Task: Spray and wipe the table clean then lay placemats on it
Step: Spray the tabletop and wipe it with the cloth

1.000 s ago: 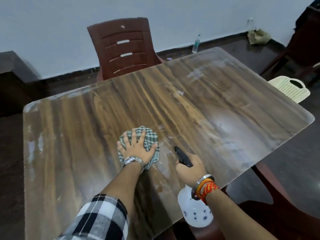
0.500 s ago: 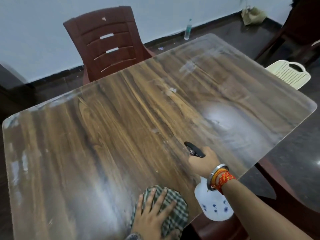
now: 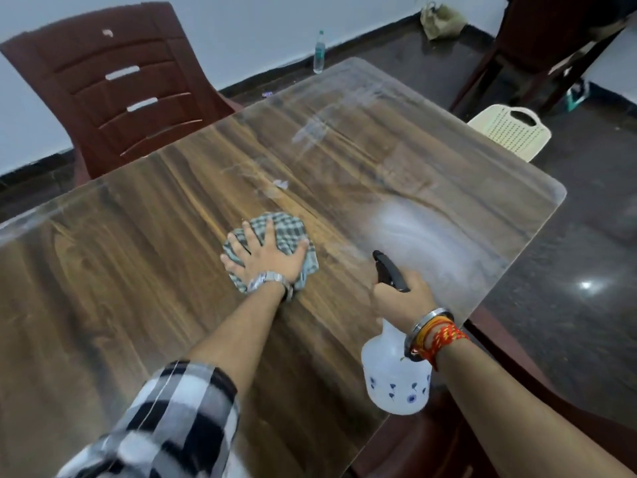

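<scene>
Head view shows the left hand pressed flat on the soft, floppy green checked cloth mid wooden table, while at 4 o'clock the right hand grips the light white plastic spray bottle by its neck.

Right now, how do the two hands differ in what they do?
The left hand lies flat, fingers spread, pressing the checked cloth onto the table; the right hand is closed in a grip on the spray bottle, held above the table edge. Both wear wrist bands.
</scene>
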Available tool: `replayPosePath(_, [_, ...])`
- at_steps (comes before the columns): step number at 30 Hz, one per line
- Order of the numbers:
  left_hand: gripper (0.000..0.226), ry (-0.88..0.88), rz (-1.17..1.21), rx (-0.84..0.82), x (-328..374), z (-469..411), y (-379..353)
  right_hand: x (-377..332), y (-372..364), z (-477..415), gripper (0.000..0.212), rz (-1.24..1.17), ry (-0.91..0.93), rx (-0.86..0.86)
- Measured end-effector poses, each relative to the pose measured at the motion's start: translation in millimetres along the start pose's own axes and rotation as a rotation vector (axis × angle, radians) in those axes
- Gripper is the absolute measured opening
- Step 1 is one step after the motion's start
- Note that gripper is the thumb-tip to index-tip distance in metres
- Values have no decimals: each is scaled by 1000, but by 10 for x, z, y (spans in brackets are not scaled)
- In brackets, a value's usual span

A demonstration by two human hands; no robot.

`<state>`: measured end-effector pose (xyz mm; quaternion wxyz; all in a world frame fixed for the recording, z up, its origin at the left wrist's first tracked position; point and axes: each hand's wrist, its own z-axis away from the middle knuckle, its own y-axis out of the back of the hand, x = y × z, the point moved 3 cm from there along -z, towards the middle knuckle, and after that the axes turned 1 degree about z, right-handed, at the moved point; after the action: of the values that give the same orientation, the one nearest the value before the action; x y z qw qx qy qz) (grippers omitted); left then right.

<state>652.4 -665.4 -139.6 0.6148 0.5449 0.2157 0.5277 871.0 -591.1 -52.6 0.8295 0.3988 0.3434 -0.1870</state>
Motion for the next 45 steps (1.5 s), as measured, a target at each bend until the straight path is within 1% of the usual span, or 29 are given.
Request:
replayPosePath(2, [102,-33,-64,-7,103,-213,32,-19,110,3,12,-29,-50,9])
replayPosePath(5, [102,-200,-159,-44,234,-278,-18,11,319,-25,20,-3,-84,73])
replayPosePath(7, [101,-325,-194,-70,374,-185,-89,23,411,-38,17,12,-60,115])
replayPosePath(9, [101,-460,-245,-116,636,47,-230,36,452,-39,14,39,-48,121])
replayPosePath(12, [94,-685,-353,-185,993,704,-545,31,450,-9,20,-8,-30,136])
replayPosePath(14, [92,-754,-310,-218,1029,1080,-691,56,431,27,16,-40,-47,150])
replayPosePath(17, [91,-685,-202,-180,775,1251,-716,80,325,122,18,-21,-65,106])
replayPosePath(20, [100,-548,-179,-131,356,1344,-641,115,130,236,18,60,-53,31])
replayPosePath(22, [105,-461,-159,-96,46,1458,-561,135,-32,327,7,89,-38,2])
replayPosePath(23, [106,-434,-155,-87,-94,1513,-531,152,-103,366,11,96,-33,-6])
replayPosePath(24, [108,-411,-156,-85,-249,1574,-496,156,-187,436,18,105,-32,-20])
replayPosePath(26, [111,-377,-160,-97,-540,1706,-426,165,-338,586,13,110,-42,-11])
replayPosePath(29, [116,-327,-163,-107,-984,2012,-341,195,-522,867,14,85,-109,-12])
replayPosePath(32, [119,-275,-166,-107,-1447,2439,-294,264,-665,1216,6,72,-80,-49])
replayPosePath(37, [123,-157,-186,-131,-2222,3117,-260,530,-832,1884,6,62,-14,-16])
replayPosePath(40, [117,-46,-133,-77,-2749,3357,-186,666,-980,2259,9,49,11,-55])
replayPosePath(43, [104,71,-102,-41,-3283,3530,-103,738,-1121,2544,12,84,42,-118])
replayPosePath(45, [93,140,-76,-8,-3629,3627,-36,751,-1205,2711,11,106,57,-157])
